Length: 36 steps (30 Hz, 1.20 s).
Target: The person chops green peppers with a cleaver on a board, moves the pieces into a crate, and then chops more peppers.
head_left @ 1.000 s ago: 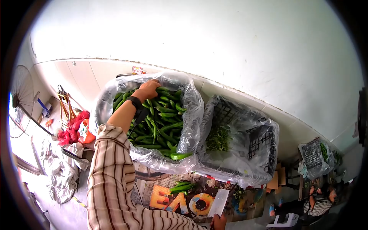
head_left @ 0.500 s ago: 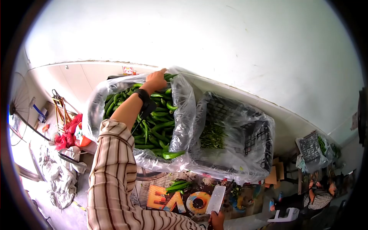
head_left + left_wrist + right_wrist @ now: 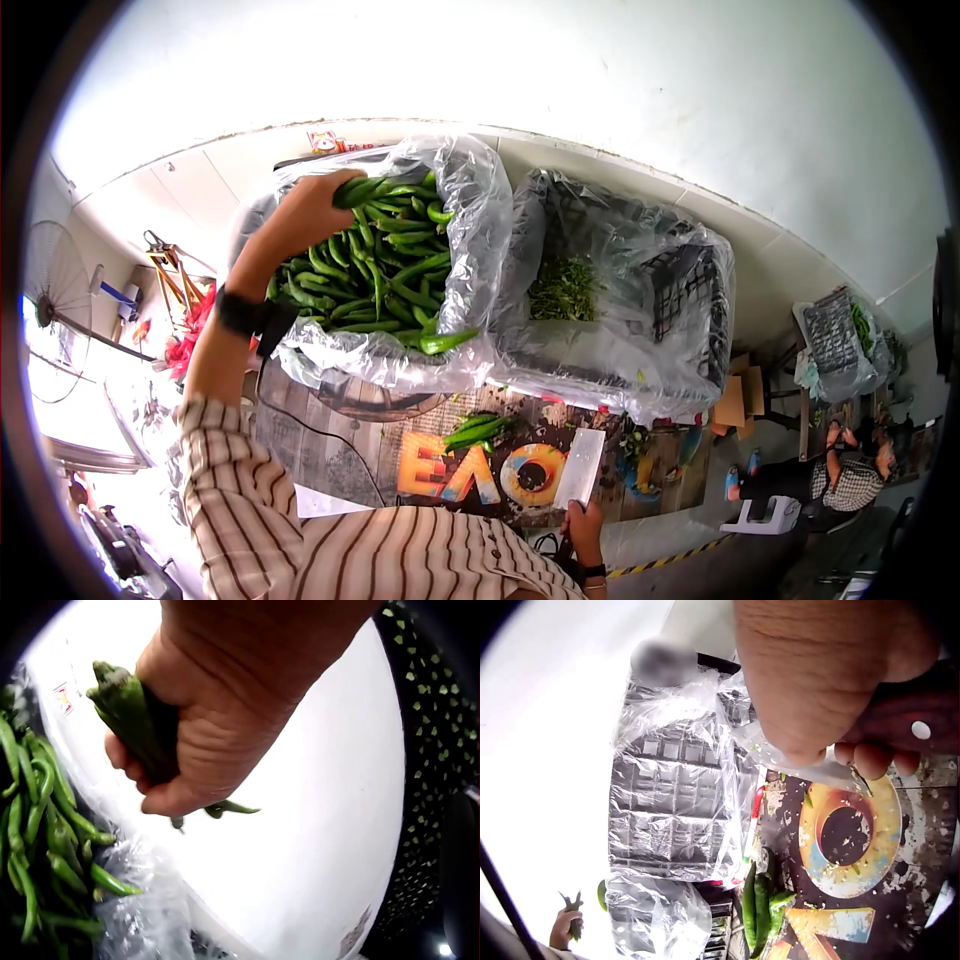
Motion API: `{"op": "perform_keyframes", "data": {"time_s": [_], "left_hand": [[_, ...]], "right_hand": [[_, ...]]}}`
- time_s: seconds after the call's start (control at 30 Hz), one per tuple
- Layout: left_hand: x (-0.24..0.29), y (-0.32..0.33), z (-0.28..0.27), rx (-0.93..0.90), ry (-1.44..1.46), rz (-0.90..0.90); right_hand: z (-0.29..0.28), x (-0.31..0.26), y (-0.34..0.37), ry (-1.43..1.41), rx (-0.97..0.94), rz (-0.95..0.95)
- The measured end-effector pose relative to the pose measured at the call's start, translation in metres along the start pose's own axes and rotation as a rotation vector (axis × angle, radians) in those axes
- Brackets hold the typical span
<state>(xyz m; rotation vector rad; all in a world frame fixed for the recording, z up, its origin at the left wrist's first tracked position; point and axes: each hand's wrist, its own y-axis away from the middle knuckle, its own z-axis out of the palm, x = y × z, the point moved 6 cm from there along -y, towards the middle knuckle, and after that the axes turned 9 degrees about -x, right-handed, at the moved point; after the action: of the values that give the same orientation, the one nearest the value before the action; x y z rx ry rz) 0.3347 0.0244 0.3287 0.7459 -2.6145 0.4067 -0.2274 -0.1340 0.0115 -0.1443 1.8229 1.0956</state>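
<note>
My left hand (image 3: 312, 212) grips a bunch of long green peppers (image 3: 135, 727) above the far left of a plastic-lined crate (image 3: 478, 210). The left wrist view shows their stem ends jutting out by the thumb side and thin tips below the fist. Beneath lies a heap of green peppers (image 3: 390, 265) filling that crate. At the lower right, my right hand (image 3: 584, 532) holds a cleaver (image 3: 580, 466) by its dark riveted handle. Its broad blade lies over the painted letters of the table (image 3: 340, 440). Several green peppers (image 3: 476, 432) rest on the tabletop left of the blade.
Right of the pepper crate stands a second lined black crate (image 3: 690, 290) with a pile of chopped green pieces (image 3: 563, 290). A white wall (image 3: 600, 80) rises behind both. A dark cable (image 3: 330, 435) crosses the table's left part. Another person (image 3: 845, 480) sits at far right near a white stool (image 3: 765, 515).
My left hand has moved left from the crate's far edge with peppers in its grip, and the forearm has swung left. The right hand still holds the cleaver over the table.
</note>
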Motion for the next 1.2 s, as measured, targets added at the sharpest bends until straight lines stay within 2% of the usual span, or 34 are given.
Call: {"op": "perform_keyframes", "data": {"time_s": [0.07, 0.1, 0.13, 0.17, 0.2, 0.23, 0.27, 0.33, 0.37, 0.4, 0.47, 0.5, 0.53, 0.57, 0.6, 0.67, 0.7, 0.73, 0.8, 0.87, 0.93, 1.0, 1.13, 1.2], "left_hand": [[0.03, 0.049, 0.002, -0.14, 0.273, -0.257], [0.038, 0.072, 0.017, -0.109, 0.366, -0.05], [0.045, 0.089, 0.039, -0.162, 0.33, 0.184], [0.052, 0.109, 0.064, -0.26, 0.352, 0.092], [0.057, 0.125, 0.098, -0.538, 0.572, -0.089], [0.061, 0.143, 0.125, -0.689, 0.511, -0.249], [0.053, 0.157, 0.167, -0.704, 0.506, -0.121], [0.041, 0.179, 0.229, -0.798, 0.454, -0.146], [0.032, 0.185, 0.259, -0.748, 0.412, -0.084], [0.026, 0.186, 0.281, -0.749, 0.416, -0.087], [0.017, 0.188, 0.323, -0.847, 0.334, -0.247], [0.015, 0.191, 0.337, -0.85, 0.339, -0.247], [0.017, 0.189, 0.341, -0.726, 0.298, -0.199], [0.018, 0.187, 0.344, -0.6, 0.257, -0.149], [0.024, 0.187, 0.342, -0.598, 0.263, -0.144], [0.042, 0.188, 0.335, -0.611, 0.101, 0.023], [0.067, 0.182, 0.305, -0.526, 0.115, 0.21], [0.084, 0.174, 0.273, -0.527, 0.11, 0.22], [0.116, 0.154, 0.215, -0.667, 0.665, 0.205], [0.123, 0.118, 0.16, -0.339, 0.73, 0.356], [0.112, 0.073, 0.112, -0.216, 0.602, 0.176], [0.109, 0.029, 0.08, 0.04, 0.131, 0.309], [0.061, -0.059, 0.115, 0.136, -0.124, 0.139], [0.052, -0.089, 0.128, 0.083, -0.143, 0.115]], "right_hand": [[0.0, -0.005, -0.001, -0.003, -0.014, 0.004], [-0.001, -0.006, -0.002, 0.008, -0.03, 0.004], [-0.001, -0.006, -0.002, 0.021, -0.047, 0.003], [-0.002, -0.003, -0.005, 0.028, -0.055, -0.002], [-0.001, -0.002, -0.006, 0.036, -0.065, -0.002], [-0.002, -0.003, -0.007, 0.054, -0.075, -0.014], [-0.003, -0.005, -0.009, 0.073, -0.084, -0.032], [-0.004, -0.004, -0.012, 0.105, -0.115, -0.067], [-0.003, -0.007, -0.013, 0.122, -0.138, -0.107], [-0.004, -0.008, -0.012, 0.125, -0.139, -0.103], [-0.005, -0.009, -0.009, 0.151, -0.148, -0.106], [-0.006, -0.007, -0.007, 0.128, -0.137, -0.092], [-0.006, -0.01, -0.002, 0.131, -0.133, -0.088], [-0.007, -0.012, 0.003, 0.124, -0.114, -0.067], [-0.009, -0.014, 0.007, 0.117, -0.094, -0.049], [-0.014, -0.01, 0.01, 0.113, -0.068, -0.055], [-0.017, -0.005, 0.011, 0.101, -0.048, -0.058], [-0.02, 0.0, 0.011, 0.093, -0.041, -0.062], [-0.024, 0.013, 0.011, 0.046, -0.023, -0.041], [-0.021, 0.006, 0.019, 0.022, -0.007, -0.041], [-0.019, 0.004, 0.02, 0.0, 0.007, -0.047], [-0.019, 0.01, 0.019, 0.004, 0.032, -0.04], [-0.016, 0.013, 0.02, -0.024, 0.04, -0.029], [-0.019, 0.018, 0.022, -0.014, 0.073, 0.0]]}}
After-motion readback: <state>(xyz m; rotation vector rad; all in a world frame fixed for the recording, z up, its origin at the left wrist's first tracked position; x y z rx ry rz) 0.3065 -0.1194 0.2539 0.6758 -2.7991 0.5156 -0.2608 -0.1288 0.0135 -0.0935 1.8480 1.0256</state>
